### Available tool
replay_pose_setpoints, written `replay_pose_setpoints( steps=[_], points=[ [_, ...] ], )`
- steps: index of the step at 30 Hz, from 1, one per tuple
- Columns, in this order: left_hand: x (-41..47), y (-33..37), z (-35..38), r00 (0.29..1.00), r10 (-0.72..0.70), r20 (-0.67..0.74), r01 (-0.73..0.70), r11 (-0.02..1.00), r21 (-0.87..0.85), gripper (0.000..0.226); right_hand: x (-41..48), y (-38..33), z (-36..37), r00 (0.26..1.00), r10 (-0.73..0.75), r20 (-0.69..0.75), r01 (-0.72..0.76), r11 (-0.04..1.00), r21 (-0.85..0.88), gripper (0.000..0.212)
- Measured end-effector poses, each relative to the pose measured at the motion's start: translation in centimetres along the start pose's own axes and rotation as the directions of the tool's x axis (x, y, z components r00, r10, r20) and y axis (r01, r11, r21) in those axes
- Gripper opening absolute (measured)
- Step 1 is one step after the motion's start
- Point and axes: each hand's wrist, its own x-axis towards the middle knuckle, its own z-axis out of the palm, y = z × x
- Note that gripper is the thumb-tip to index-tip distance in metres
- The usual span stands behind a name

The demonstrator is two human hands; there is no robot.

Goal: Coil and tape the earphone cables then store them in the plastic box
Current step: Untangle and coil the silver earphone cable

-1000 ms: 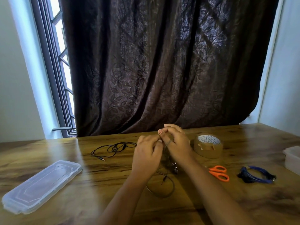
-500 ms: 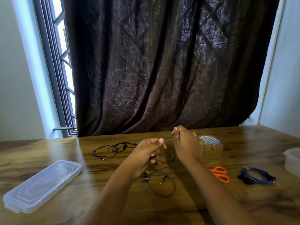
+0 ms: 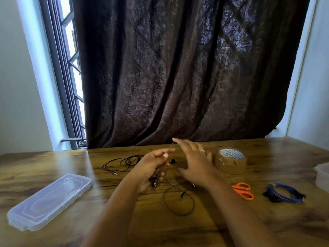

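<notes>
My left hand grips a dark earphone cable above the table; the earbuds hang below its fingers and the rest trails in a loop with the jack on the wood. My right hand hovers just right of it with fingers spread, the cable running up near its fingertips; I cannot tell if it pinches the wire. A second black earphone lies loose behind the left hand. A coiled blue cable lies at the right. A brown tape roll stands beside the right hand.
A clear plastic lid lies at the front left of the wooden table. Orange scissors lie between the tape and the blue coil. The plastic box shows at the right edge. A dark curtain hangs behind.
My right hand has opened its fingers and drifted right from the left hand. The left hand has stayed closed round the cable and the earbuds still hang below it.
</notes>
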Motion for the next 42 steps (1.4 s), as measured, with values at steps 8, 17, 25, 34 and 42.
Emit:
replay_pose_setpoints(
  steps=[8,17,25,34,42],
  points=[
    [0.5,-0.3,0.1,0.996,0.029,-0.082,-0.012,0.979,0.203,0.023,0.2,-0.1,-0.2,0.993,-0.104,-0.062,0.118,0.95,0.29,0.085],
    [0.8,-0.4,-0.3,0.996,0.061,-0.06,-0.04,0.952,0.304,0.022,0.2,-1.1,-0.2,0.982,-0.188,0.012,0.186,0.956,-0.228,0.029],
    [0.9,0.1,-1.6,0.897,0.174,-0.406,-0.118,0.98,0.16,0.025,0.1,0.0,-0.8,0.994,-0.098,-0.053,0.082,0.967,-0.242,0.026],
    [1.2,0.1,-1.2,0.834,-0.011,-0.552,-0.35,0.763,-0.544,0.031,0.2,1.2,-0.4,0.999,0.008,-0.034,-0.013,0.988,-0.152,0.023],
    [0.9,1.1,-1.9,0.876,0.041,-0.481,-0.399,0.622,-0.674,0.033,0.2,0.5,-0.4,0.995,-0.089,-0.05,0.081,0.985,-0.154,0.021]
  ],
)
